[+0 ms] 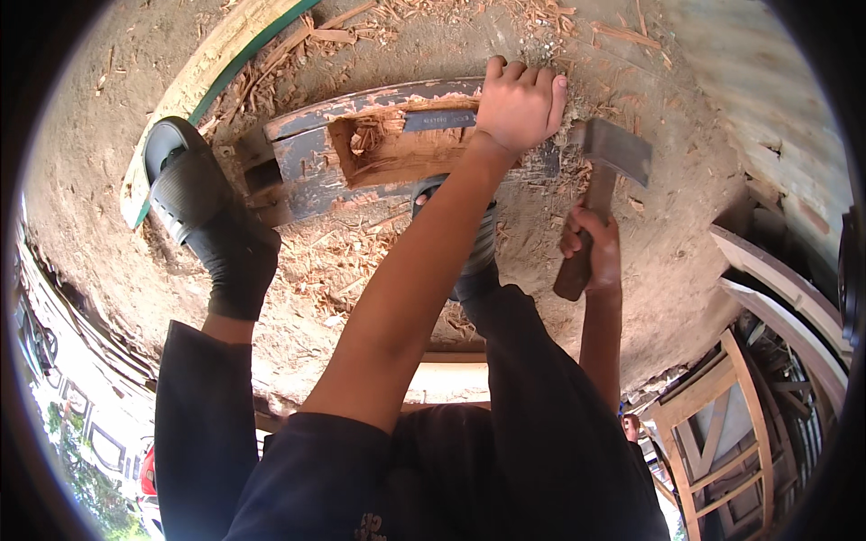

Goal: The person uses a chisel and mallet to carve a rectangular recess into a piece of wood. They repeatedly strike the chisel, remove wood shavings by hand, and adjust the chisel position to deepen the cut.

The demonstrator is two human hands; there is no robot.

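Note:
A weathered wooden block with flaking dark paint lies on the ground, a long rectangular recess cut into it. My left hand is closed at its right end, around what looks like a chisel, whose flat dark-blue blade reaches left over the recess; the fist hides the rest. Close to the right of that fist, my right hand grips the wooden handle of a hatchet. Its steel head is raised, with the blunt end toward my left hand. Splintered chips fill the left part of the recess.
My sandalled left foot rests by the block's left end; my other foot is against its near side. A green-edged board curves behind. Wood shavings litter the dirt. Wooden frames and planks lean at right, below a corrugated metal sheet.

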